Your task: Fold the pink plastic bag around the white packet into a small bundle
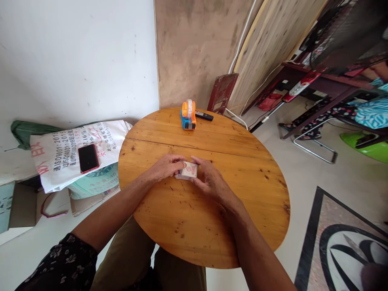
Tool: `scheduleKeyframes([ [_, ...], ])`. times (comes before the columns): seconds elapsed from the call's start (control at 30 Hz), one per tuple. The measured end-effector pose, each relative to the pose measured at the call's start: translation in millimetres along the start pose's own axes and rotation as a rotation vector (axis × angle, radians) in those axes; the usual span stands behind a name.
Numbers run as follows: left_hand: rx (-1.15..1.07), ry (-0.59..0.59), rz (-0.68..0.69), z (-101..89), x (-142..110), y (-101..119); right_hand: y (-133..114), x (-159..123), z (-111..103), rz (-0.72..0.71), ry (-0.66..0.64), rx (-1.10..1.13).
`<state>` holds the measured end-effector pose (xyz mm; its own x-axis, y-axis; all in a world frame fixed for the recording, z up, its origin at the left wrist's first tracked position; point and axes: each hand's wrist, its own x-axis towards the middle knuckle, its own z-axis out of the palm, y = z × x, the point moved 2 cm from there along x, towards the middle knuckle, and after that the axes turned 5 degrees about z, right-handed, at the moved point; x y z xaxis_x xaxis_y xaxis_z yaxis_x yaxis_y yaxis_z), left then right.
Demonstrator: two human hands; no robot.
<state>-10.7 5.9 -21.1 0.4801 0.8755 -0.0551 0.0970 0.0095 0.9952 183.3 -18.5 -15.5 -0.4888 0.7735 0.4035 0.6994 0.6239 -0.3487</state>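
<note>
A small white pack with red print (189,169), which looks like a deck of playing cards, lies near the middle of the round wooden table (194,218). My left hand (166,166) grips its left end, the thumb resting on the top near one corner. At the right end my right hand (214,180) curves round the pack, with fingers at the far side and the thumb at the near side. Parts of the pack's edges are hidden by my fingers.
An orange and blue tape dispenser (188,115) and a black remote-like object (204,116) stand at the table's far edge. A phone (88,157) lies on a printed sack (112,141) to the left. Beyond are a wooden chair (222,93), a fan (303,85) and a seated person.
</note>
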Motion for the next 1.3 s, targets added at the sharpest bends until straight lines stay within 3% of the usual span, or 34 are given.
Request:
scheduleKeyframes([
  [0.23, -0.031, -0.004, -0.018, -0.3, -1.2, -1.6, -2.6, -1.6, 1.2, 0.142, -0.150, 0.081],
  [0.37, 0.009, 0.036, -0.017, -2.7, -0.1, -2.7, -6.4, -0.2, -4.1, 0.054, -0.114, 0.063],
  [0.5, -0.098, 0.069, -0.031, -3.8, 1.3, -3.8, -10.3, 0.8, -15.4, 0.073, -0.105, 0.070],
  [0.63, -0.138, 0.082, -0.017, -3.8, 0.7, -1.1, -14.2, 2.8, -23.1, 0.053, 0.009, 0.079],
  [0.77, -0.116, 0.077, -0.003, -4.4, -0.2, 1.4, -15.6, 4.9, -19.8, -0.026, 0.033, 0.088],
  [0.93, -0.108, 0.078, -0.028, -4.0, -0.6, 4.4, -13.9, 7.6, -13.2, 0.018, 0.034, 0.107],
  [1.13, -0.103, 0.058, -0.010, -2.2, -2.3, 6.3, -20.1, 9.8, -7.5, -0.025, 0.135, 0.011],
  [1.3, -0.104, 0.031, 0.019, -3.2, -1.8, 5.7, -22.4, 11.7, -1.1, 0.043, 0.110, 0.082],
])
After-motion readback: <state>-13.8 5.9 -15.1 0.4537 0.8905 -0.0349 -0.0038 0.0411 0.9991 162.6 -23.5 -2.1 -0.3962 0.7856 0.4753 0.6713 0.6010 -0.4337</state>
